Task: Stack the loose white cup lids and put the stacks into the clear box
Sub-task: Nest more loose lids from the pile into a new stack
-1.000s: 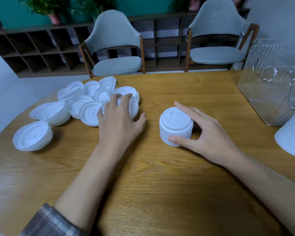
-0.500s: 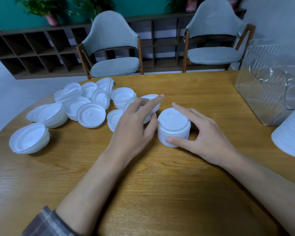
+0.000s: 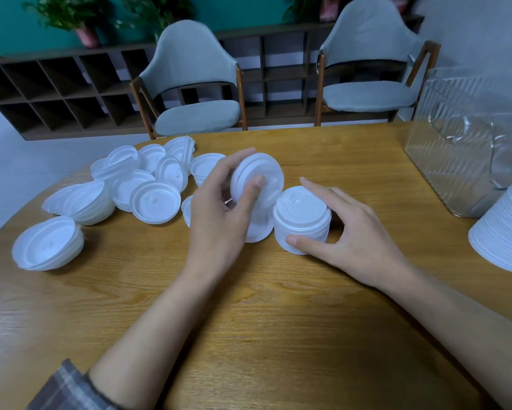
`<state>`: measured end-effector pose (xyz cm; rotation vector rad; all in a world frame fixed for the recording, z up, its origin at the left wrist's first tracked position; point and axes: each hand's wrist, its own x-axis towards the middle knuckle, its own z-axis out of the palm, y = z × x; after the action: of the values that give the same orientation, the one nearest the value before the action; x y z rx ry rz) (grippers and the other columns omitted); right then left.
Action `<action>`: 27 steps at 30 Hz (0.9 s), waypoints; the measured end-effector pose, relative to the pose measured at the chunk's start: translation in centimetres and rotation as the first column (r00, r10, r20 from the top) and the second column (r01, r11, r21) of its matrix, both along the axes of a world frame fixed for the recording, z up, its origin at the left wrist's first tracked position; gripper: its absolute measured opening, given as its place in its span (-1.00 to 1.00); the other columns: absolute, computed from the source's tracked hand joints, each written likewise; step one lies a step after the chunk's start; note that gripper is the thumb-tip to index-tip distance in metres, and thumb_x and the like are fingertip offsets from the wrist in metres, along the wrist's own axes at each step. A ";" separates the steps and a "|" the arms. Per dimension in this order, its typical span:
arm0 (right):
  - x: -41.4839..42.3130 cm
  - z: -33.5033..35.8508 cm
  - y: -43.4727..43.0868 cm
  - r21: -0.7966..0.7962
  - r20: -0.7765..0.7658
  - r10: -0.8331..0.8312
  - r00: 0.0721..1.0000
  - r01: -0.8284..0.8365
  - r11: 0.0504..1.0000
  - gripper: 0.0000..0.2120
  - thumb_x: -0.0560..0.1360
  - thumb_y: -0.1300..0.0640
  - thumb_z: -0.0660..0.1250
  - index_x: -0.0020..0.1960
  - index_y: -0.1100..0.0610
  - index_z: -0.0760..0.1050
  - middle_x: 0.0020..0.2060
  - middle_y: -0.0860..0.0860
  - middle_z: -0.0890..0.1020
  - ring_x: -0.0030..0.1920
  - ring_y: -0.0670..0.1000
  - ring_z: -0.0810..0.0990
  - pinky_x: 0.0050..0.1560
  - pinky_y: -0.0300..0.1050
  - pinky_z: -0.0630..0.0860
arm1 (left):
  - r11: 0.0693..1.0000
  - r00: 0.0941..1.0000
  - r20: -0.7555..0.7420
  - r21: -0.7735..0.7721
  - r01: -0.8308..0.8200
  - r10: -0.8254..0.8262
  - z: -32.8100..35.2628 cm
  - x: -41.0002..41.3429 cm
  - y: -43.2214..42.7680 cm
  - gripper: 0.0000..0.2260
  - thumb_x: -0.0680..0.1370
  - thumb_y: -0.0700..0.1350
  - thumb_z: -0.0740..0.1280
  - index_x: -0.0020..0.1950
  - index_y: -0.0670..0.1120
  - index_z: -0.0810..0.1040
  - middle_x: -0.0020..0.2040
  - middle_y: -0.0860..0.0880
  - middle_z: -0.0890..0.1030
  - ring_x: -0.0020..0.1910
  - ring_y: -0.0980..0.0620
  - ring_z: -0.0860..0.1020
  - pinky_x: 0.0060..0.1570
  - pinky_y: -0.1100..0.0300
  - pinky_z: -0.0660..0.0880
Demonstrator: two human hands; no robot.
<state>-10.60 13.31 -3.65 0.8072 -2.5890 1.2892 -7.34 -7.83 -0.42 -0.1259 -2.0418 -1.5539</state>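
**Lids [image 3: 263, 173] tipped on edge in left hand [image 3: 216, 220], beside upright stack [image 3: 303, 220]**

The left hand pinches a few nested lids, thumb on the top face and fingers behind. They are tilted, tops toward the camera, just left of the stack. The right hand [image 3: 355, 244] cups the stack, thumb in front and fingers curved behind. Loose lids [image 3: 148, 187] lie at left on the wooden table [image 3: 248, 321]. The box [image 3: 456, 149] stands far right, with chairs [image 3: 195, 84] and a shelf [image 3: 56, 93] beyond.

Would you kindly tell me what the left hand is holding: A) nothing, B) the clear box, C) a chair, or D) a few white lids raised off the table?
D: the left hand pinches a few nested white lids, tilted above the table, beside the stack that the right hand holds.
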 end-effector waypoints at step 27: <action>0.2 0.3 -0.1 -0.003 0.006 0.021 1.000 -0.021 1.000 -0.22 0.44 -0.21 0.53 0.58 -0.18 0.31 0.24 -0.26 0.51 0.30 -0.22 0.48 0.22 -0.49 0.31 | 0.967 0.982 0.160 -0.215 0.136 -0.103 -1.2 0.2 1.0 -0.77 0.64 0.02 0.43 0.28 0.05 0.58 0.21 0.23 0.62 0.21 0.15 0.60 0.10 0.13 0.60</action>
<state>-10.43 13.24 -3.40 0.8338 -2.5893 1.3032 -7.15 -6.80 -1.60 -0.2303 -2.3641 -1.4336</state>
